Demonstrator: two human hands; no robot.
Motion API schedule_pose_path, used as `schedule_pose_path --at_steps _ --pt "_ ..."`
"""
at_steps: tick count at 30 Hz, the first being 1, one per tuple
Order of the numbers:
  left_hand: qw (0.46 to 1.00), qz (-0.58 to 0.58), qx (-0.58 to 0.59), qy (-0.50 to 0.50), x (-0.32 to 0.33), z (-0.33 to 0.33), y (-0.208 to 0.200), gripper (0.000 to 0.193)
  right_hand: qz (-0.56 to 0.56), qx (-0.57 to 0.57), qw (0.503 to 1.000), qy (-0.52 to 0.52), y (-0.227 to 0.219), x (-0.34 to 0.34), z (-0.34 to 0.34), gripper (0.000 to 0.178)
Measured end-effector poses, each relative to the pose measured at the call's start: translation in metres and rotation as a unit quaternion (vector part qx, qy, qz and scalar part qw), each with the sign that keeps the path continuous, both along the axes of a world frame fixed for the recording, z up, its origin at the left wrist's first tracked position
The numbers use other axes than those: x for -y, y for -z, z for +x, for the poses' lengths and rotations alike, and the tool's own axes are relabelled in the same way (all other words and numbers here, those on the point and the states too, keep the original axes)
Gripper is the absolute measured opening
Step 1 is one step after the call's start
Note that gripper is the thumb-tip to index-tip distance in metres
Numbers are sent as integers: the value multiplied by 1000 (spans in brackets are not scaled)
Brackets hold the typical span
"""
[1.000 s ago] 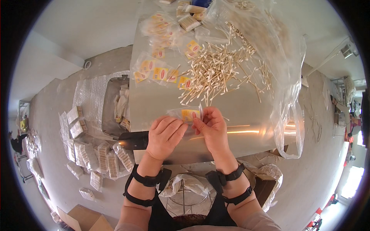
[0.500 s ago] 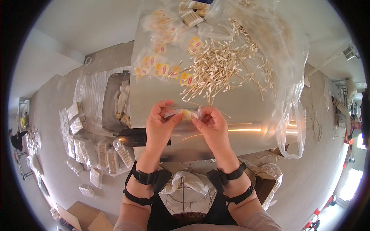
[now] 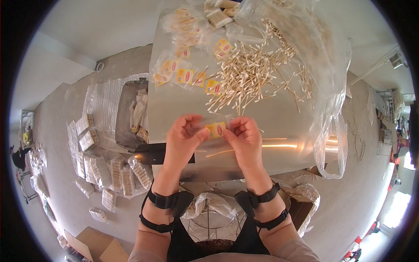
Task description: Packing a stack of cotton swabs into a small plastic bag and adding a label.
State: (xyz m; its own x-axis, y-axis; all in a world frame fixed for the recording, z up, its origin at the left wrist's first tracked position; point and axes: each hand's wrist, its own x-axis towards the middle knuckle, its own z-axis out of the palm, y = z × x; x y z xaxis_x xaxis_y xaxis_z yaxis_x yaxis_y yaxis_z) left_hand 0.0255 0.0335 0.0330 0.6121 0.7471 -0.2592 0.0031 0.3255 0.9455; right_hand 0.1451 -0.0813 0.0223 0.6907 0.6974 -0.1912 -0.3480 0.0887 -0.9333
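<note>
Between my two hands, over the near part of the metal tabletop (image 3: 279, 126), is a small clear plastic bag (image 3: 217, 129) with a yellow printed label. My left hand (image 3: 184, 136) pinches its left side between thumb and fingers. The right side is pinched by my right hand (image 3: 244, 139). Whether anything is inside the bag, I cannot tell. Just beyond my hands lies a loose heap of cotton swabs (image 3: 248, 74) with wooden sticks and white tips. More yellow-labelled clear bags (image 3: 185, 76) are spread to the left of the heap.
A large clear plastic sack (image 3: 323, 65) drapes over the table's right side. Bundled swabs (image 3: 218, 18) sit at the far edge. Left of the table are a grey bin (image 3: 124, 115) and several packed bundles (image 3: 118, 172) on the floor. A black device (image 3: 155, 155) juts from the left edge.
The bag has been flattened and turned so its yellow label shows more fully. My hands have shifted slightly, still pinching both sides.
</note>
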Motion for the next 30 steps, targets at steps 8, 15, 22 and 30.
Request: schedule_pose_path --at_steps 8,15,22,30 --pt "997 20 -60 35 -5 -5 4 40 -24 16 997 -76 -1 4 0 20" --pt "985 127 -99 66 -8 -10 -9 35 -96 45 983 -148 -2 2 0 18" --pt "941 287 -112 139 -14 -19 -18 40 -121 110 955 -247 1 1 0 10" --pt "860 468 -150 140 -10 -25 -36 65 -144 43 978 -148 -1 -8 -9 19"
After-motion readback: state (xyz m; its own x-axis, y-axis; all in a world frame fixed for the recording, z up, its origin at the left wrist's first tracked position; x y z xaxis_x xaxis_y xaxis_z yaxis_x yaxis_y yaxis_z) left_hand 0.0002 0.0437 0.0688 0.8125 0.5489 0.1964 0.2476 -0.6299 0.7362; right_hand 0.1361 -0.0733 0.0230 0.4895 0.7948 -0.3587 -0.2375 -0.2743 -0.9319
